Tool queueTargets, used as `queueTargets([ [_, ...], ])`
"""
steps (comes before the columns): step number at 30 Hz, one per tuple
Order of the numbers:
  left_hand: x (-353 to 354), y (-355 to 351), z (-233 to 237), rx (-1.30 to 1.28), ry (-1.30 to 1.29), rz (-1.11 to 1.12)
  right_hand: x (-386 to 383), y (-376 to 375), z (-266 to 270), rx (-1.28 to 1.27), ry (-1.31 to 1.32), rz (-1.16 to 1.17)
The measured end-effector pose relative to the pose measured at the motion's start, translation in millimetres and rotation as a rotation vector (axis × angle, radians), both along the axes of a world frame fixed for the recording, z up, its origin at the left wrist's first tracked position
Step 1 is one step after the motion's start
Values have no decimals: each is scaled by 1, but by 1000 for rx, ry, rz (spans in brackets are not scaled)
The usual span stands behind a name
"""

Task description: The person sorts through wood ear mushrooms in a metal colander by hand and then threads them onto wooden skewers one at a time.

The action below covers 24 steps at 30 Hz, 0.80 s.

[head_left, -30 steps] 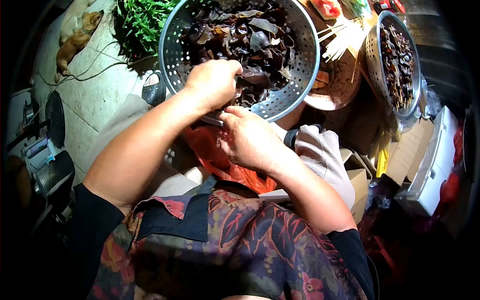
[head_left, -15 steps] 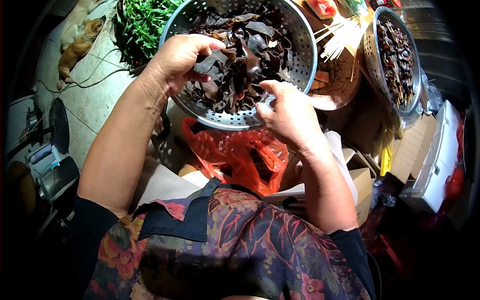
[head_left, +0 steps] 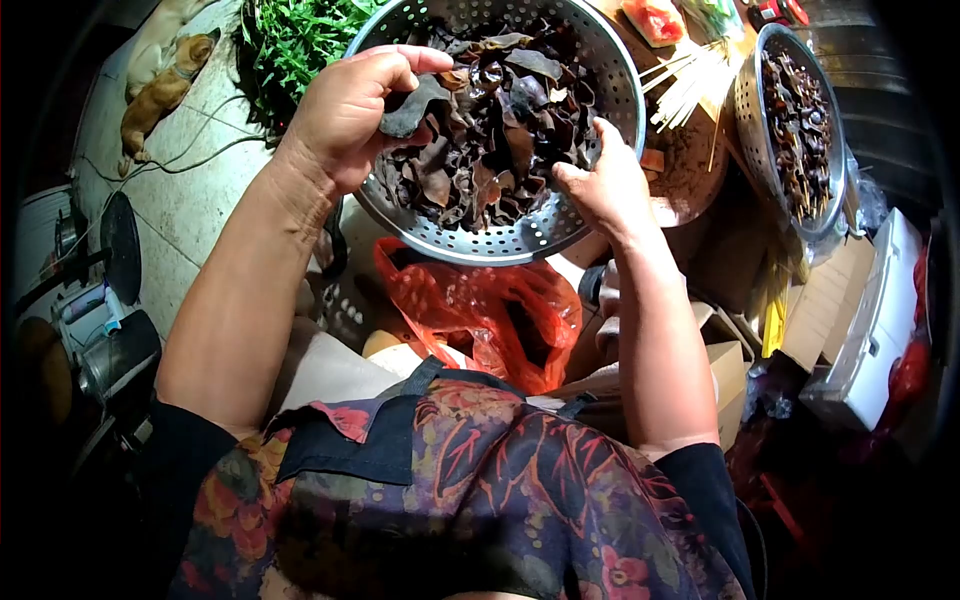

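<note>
Left hand (head_left: 345,108) pinching ragged gray-black fungus piece (head_left: 411,108), its length slanting away and rightward over colander (head_left: 425,243), right hand (head_left: 612,188) hanging half-open, hold unclear

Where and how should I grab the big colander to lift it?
Probably by the rim of the big colander, at its left and right edges, one hand from each side. It is a wide, round bowl with the dark pieces heaped inside, so opposite holds should help keep it level.
</note>
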<state>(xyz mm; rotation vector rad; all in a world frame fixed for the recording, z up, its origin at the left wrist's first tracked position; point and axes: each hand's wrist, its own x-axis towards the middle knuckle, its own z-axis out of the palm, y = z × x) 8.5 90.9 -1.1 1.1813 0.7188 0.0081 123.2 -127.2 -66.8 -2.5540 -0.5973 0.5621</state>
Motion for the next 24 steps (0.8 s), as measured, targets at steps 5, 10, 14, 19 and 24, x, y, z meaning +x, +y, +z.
queueTargets([
  [5, 2, -4, -14, 387, 79, -177, -2, 10, -22, -40, 21, -48],
  [10, 3, -10, -20, 890, 131, -367, -5, 12, -49, 131, 215, -110],
  [14, 3, -19, -18, 639, 179, -444, -23, 14, -16, 605, 933, -359],
  [19, 5, -39, -22, 128, 249, -449, -40, 3, 1, 915, 1203, -294],
  [24, -10, -66, -27, -30, 166, -349, -51, -15, 18, 939, 1166, -217],
])
